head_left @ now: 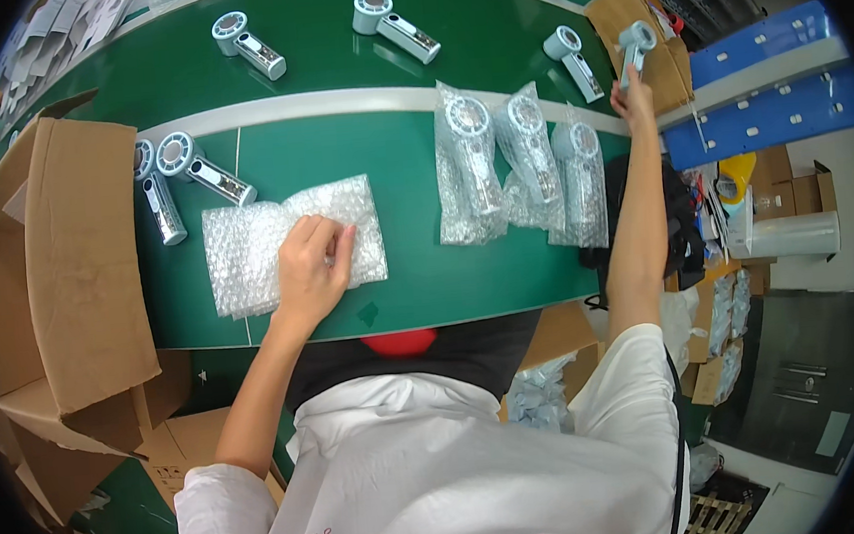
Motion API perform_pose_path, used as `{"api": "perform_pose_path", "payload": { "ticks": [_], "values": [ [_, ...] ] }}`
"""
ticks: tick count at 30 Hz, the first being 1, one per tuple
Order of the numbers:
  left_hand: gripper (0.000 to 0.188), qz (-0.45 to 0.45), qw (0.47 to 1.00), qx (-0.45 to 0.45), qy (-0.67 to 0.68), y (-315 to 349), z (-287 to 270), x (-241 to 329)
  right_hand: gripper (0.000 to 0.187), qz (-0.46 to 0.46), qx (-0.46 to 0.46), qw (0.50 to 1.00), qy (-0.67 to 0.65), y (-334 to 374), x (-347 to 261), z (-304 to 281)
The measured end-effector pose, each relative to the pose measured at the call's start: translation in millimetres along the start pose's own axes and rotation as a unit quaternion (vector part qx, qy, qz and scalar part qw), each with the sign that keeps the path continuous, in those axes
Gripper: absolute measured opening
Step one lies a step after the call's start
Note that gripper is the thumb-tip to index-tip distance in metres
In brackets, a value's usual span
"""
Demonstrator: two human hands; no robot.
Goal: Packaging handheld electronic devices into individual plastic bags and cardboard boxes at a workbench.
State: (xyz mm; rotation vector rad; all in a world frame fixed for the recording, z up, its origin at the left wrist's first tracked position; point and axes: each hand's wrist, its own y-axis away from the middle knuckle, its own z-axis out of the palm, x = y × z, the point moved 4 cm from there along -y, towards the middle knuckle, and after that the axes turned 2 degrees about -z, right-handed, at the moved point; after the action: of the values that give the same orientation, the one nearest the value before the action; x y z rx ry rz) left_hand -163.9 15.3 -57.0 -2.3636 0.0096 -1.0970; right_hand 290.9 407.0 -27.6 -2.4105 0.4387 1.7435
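Observation:
My right hand (pixel 634 102) reaches far out to the right and grips a light-blue handheld fan (pixel 638 38) by its handle, in front of a cardboard box. My left hand (pixel 313 266) rests on a small stack of bubble-wrap bags (pixel 241 246), its fingers curled in. Whether they pinch anything is hidden. Just beyond the stack lie two bare handheld fans, the nearer to the bags being a blue fan (pixel 207 171) with a shiny handle. Right of the middle, three fans in bubble wrap lie side by side, among them a wrapped fan (pixel 479 162).
On the raised green strip across the back lie more fans, including one fan (pixel 395 27) near the middle. An open cardboard box (pixel 84 244) stands at the left. Another carton (pixel 667 62) and blue rails (pixel 765 105) are at the right. A black bag (pixel 682 222) sits beside my right arm.

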Motion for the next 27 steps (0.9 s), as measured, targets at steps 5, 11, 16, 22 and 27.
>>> {"api": "perform_pose_path", "payload": {
  "ticks": [5, 11, 16, 22, 27],
  "values": [
    [0.011, -0.016, 0.999, -0.022, 0.018, 5.7, -7.1, -5.7, 0.039, -0.053, -0.153, 0.912, -0.378, 184.4, -57.0, 28.2],
    [0.007, -0.027, 0.994, -0.076, 0.080, -0.8, -6.6, -6.9, 0.035, -0.165, -0.229, 0.916, -0.286, 375.6, -22.4, 114.7],
    [0.013, -0.115, 0.977, -0.130, 0.120, -0.7, -10.3, -14.9, 0.043, -0.190, -0.354, 0.914, -0.052, 416.7, 35.2, 141.4],
    [0.017, -0.138, 0.944, -0.058, 0.295, -1.3, -10.0, -31.9, 0.048, -0.296, -0.360, 0.884, 0.044, 413.3, 3.9, 145.6],
    [0.019, -0.266, 0.869, 0.012, 0.417, -0.5, -11.3, -48.3, 0.049, -0.369, -0.350, 0.853, 0.115, 408.0, 5.4, 145.6]
  ]
}}
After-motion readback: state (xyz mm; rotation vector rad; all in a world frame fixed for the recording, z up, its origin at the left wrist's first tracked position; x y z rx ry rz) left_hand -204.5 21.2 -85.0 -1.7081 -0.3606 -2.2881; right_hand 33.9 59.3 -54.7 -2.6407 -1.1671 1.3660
